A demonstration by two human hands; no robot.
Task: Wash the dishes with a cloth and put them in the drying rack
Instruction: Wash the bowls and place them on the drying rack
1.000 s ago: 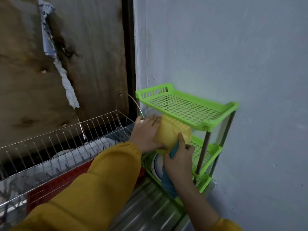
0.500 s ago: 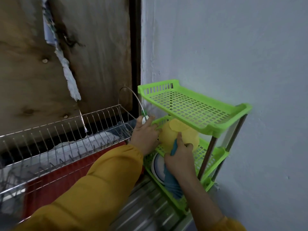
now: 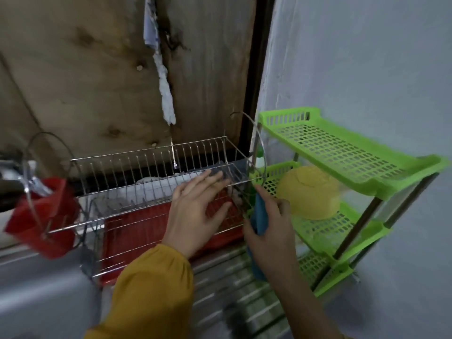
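The left hand [image 3: 195, 214] is nearest, its fingers straight and spread, holding nothing, in front of the right end of the wire dish rack [image 3: 151, 167]. Just right of it, the right hand [image 3: 269, 231] grips a blue cloth [image 3: 260, 216]. Beyond, a yellow bowl [image 3: 310, 192] sits upside down on the middle shelf of the green plastic rack [image 3: 342, 152].

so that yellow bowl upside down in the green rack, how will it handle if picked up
The yellow bowl looks like matte plastic, so probably light and hard to break. It rests rim down on the green rack's middle shelf, so it should not roll. If wet, it may slip.
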